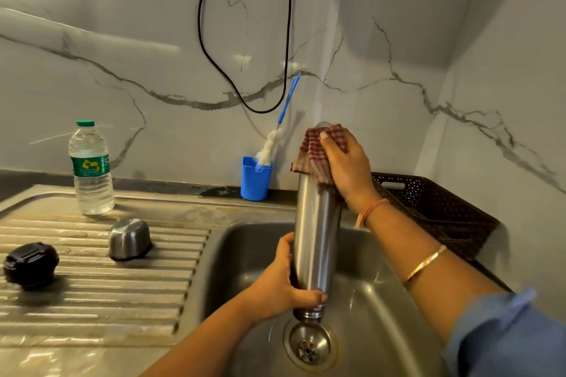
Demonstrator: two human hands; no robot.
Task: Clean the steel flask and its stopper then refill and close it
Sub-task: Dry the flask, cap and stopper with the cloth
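Now the steel flask (318,223) is upside down over the sink (382,330). Its long axis is almost vertical, from 12 to 6 o'clock, and the threaded mouth is just above the drain (309,346). The left hand (275,288) grips it near the mouth, fingers (309,295) curled round the body. The right hand (346,168) is at the 12 o'clock end and holds a checked cloth (312,147) over the base. I judge the next wipe goes down along this axis. The black stopper (30,263) lies on the counter (92,300) at 9 o'clock, well apart and nearer to the left hand.
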